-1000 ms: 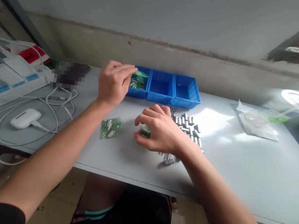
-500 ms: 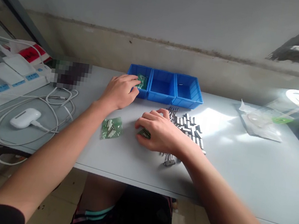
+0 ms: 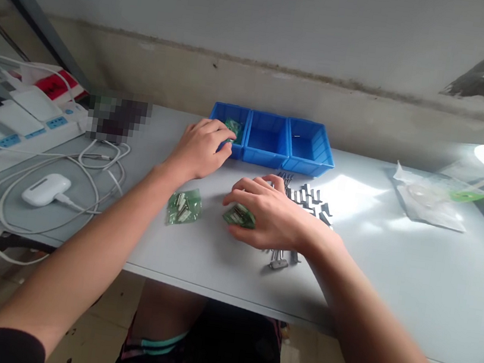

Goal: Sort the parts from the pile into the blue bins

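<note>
Head view: 1 flat, thin green bag [image 3: 185, 207] of shiny bits lies on the smooth table [image 3: 417, 278], back from its straight edge. The left hand [image 3: 204, 147] bends over the left end of 3 blue plastic bins [image 3: 265, 158]; I can't tell if it holds anything. Past a gap, the right hand [image 3: 267, 210] curves around 1 more green bag [image 3: 239, 216]; I can't tell if its fingers pinch. Hard metal pieces [image 3: 297, 196] lie beside it.

Flat pale-grey bench [image 3: 418, 272] bearing three rectangular blue plastic bins [image 3: 265, 158], a square green translucent packet [image 3: 185, 206], scattered silvery metal pieces [image 3: 278, 264], a whitish translucent plastic bag [image 3: 430, 206].
</note>
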Demonstrator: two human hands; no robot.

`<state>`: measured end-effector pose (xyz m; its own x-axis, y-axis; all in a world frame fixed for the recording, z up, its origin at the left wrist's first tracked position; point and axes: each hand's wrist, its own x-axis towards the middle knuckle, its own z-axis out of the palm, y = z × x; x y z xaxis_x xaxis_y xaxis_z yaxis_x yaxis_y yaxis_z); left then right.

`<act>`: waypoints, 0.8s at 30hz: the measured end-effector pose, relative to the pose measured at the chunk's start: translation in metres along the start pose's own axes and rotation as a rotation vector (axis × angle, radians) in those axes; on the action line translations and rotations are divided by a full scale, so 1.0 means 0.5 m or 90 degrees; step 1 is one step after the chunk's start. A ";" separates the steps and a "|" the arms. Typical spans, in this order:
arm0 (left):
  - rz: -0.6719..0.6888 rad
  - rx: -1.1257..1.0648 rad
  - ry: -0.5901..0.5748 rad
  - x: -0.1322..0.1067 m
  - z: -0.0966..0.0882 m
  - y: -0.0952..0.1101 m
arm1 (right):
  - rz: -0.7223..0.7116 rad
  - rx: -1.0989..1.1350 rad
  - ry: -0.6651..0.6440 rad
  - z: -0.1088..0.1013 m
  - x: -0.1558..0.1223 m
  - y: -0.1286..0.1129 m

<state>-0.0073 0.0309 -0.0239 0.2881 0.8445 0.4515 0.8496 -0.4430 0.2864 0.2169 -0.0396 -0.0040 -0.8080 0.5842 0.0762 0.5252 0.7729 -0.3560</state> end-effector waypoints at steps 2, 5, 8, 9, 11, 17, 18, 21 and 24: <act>0.003 -0.002 0.010 -0.001 -0.002 0.004 | 0.001 -0.005 -0.013 -0.002 -0.002 0.002; 0.018 -0.011 0.036 -0.003 -0.009 0.016 | -0.003 -0.021 -0.003 0.003 0.001 0.002; 0.037 -0.020 0.061 -0.005 -0.018 0.033 | -0.010 -0.022 0.023 0.013 0.008 0.003; 0.044 -0.026 0.067 -0.005 -0.020 0.037 | -0.014 -0.022 0.035 0.017 0.010 0.003; 0.056 -0.041 0.075 -0.006 -0.023 0.045 | -0.019 -0.019 0.065 0.025 0.015 0.005; 0.057 -0.042 0.133 -0.007 -0.024 0.054 | 0.010 -0.052 0.158 0.030 0.018 0.005; 0.054 -0.037 0.144 -0.007 -0.025 0.056 | 0.033 -0.075 0.169 0.027 0.017 0.003; 0.048 -0.025 0.165 -0.009 -0.028 0.061 | 0.102 -0.119 0.150 0.011 0.012 -0.002; 0.045 -0.031 0.177 -0.010 -0.030 0.063 | 0.126 -0.119 0.100 0.003 0.009 -0.004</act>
<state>0.0116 0.0080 -0.0045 0.2081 0.6990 0.6842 0.8079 -0.5172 0.2826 0.2120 -0.0388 -0.0042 -0.6416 0.7479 0.1700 0.7202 0.6637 -0.2021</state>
